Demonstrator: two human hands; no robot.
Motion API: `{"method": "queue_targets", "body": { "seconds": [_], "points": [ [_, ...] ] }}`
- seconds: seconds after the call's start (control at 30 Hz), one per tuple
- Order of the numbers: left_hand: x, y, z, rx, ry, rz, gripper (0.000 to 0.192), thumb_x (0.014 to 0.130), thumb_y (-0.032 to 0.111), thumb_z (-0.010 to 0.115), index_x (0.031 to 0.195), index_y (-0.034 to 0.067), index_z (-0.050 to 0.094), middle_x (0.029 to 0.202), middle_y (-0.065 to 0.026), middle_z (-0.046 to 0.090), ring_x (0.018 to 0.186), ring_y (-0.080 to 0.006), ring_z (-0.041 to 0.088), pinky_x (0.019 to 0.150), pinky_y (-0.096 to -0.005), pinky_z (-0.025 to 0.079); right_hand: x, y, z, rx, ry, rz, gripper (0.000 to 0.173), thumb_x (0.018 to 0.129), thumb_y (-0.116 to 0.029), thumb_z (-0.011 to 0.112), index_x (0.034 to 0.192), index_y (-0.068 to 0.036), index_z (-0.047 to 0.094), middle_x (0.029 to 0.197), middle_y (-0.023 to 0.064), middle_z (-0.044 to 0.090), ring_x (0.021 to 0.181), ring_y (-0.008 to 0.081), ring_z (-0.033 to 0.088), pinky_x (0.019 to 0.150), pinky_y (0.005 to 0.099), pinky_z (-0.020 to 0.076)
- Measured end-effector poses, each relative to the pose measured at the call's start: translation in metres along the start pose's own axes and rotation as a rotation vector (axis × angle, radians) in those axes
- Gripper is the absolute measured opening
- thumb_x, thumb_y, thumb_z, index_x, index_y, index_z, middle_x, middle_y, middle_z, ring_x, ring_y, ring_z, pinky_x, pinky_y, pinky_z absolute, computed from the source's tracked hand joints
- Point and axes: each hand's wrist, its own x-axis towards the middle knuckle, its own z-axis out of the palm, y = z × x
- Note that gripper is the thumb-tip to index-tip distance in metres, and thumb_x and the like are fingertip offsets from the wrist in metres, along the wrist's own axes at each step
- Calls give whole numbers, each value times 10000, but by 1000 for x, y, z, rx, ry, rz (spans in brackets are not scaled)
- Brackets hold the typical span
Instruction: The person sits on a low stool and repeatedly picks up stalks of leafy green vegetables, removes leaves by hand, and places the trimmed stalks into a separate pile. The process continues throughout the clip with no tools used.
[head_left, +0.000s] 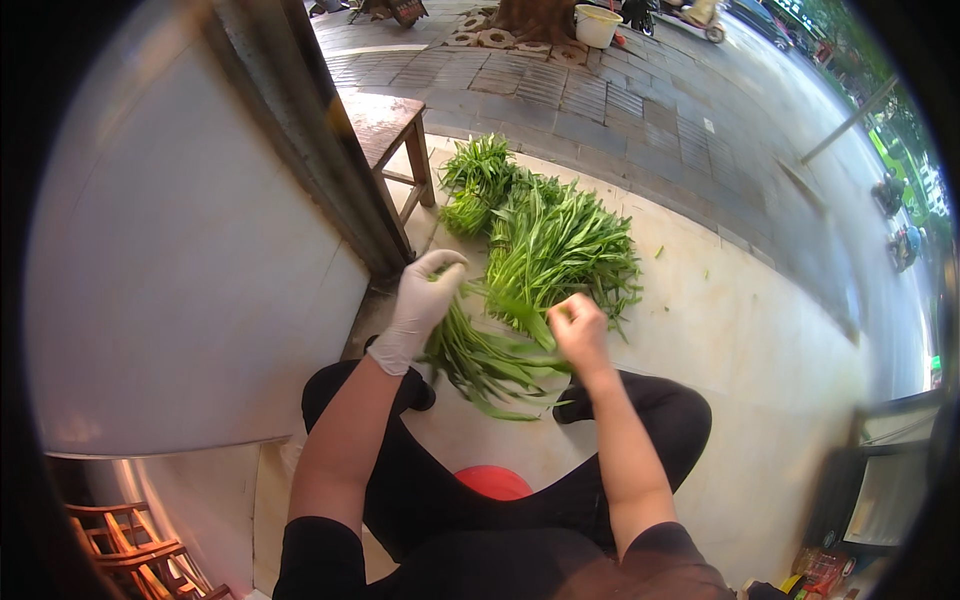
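My left hand (427, 300), in a pale disposable glove, pinches the stems of several long leafy greens, which look like water spinach (480, 360). Their leaves hang down and to the right, over the floor between my feet. Bare, my right hand (581, 330) is closed at the right of these greens, with a bit of green at its fingertips and a blurred leaf beside it. Just beyond both hands lies a large pile of the same greens (559, 247) on the floor. A smaller tied bundle (476, 184) sits at the pile's far left.
A wooden stool (386, 127) stands at the far left, behind a door frame (300, 127). Beneath me shows a red seat (495, 482). Leaf scraps dot the pale tiled floor (750, 330). Beyond is a paved sidewalk (600, 105), with a white bucket (598, 26) by a tree trunk.
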Motion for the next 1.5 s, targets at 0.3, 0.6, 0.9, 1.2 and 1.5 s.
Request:
{"method": "queue_targets", "body": {
  "seconds": [0.3, 0.6, 0.9, 1.2, 1.5],
  "points": [
    [13, 44, -56, 194, 281, 123, 115, 1010, 67, 676, 1075, -13, 729, 941, -52, 746, 910, -118, 694, 828, -285, 551, 76, 148, 13, -647, 164, 324, 443, 943, -284, 790, 1309, -63, 674, 1241, 188, 648, 1148, 342, 641, 926, 490, 560],
    [48, 43, -64, -24, 326, -48, 120, 1025, 76, 693, 1128, 18, 715, 907, -33, 714, 782, -99, 677, 678, -265, 544, 35, 193, 190, -288, -296, 576, 330, 963, -273, 756, 1233, -85, 728, 1228, 194, 750, 1189, 376, 705, 989, 489, 580],
    [46, 42, -65, -34, 254, -38, 87, 996, 81, 736, 1055, 18, 730, 856, -16, 712, 745, -88, 678, 657, -255, 534, 28, 197, 165, 576, 54, 707, 243, 1018, -51, 651, 1246, 27, 618, 952, 107, 744, 757, 169, 724, 670, 316, 618],
    [20, 40, -56, 105, 163, 45, 103, 993, 104, 714, 1038, 12, 708, 837, -27, 711, 753, -84, 680, 672, -269, 525, 11, 121, 70, 1136, 82, 786, 199, 1053, -23, 567, 1248, -56, 547, 912, 86, 675, 686, 173, 661, 707, 456, 686],
    [3, 19, -30, 246, 84, 219, 188, 895, 193, 809, 978, 25, 787, 889, -100, 774, 812, -136, 724, 761, -322, 573, 8, 44, 30, 1437, -81, 784, 174, 1063, -51, 583, 1208, -146, 598, 936, 65, 658, 689, 152, 593, 713, 414, 603]
  ]
}}
